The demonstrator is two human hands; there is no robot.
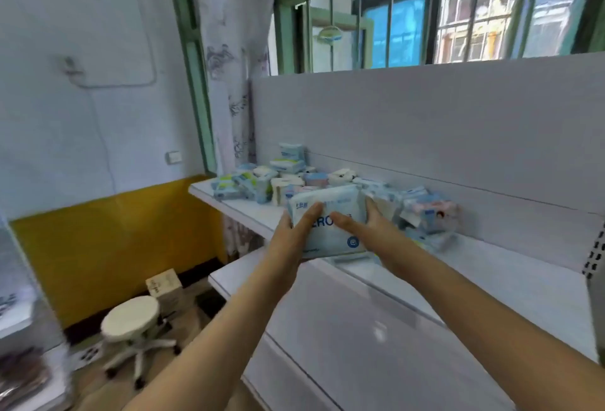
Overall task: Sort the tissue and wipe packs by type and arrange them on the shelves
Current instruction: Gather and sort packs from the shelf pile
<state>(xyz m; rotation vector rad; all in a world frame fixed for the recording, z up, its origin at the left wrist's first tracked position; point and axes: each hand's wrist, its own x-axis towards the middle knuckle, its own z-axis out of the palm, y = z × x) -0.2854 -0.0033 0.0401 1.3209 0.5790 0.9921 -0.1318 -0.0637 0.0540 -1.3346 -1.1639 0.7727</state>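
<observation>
Both my hands hold one large white and light-blue wipe pack [334,237] above the top white shelf [248,211]. My left hand [291,234] grips its left edge with the thumb across the front. My right hand [363,224] grips its right side, thumb on the front and fingers behind. Behind the pack lies a jumbled pile of small tissue and wipe packs [278,178] in blue, green, white and pink, running along the shelf to more packs [429,211] on the right.
A second white shelf [474,286] lies lower and nearer, with a glossy white panel below it. The white back panel [425,129] rises behind the pile, under a barred window. A white stool [131,322] and a small box stand on the floor at left.
</observation>
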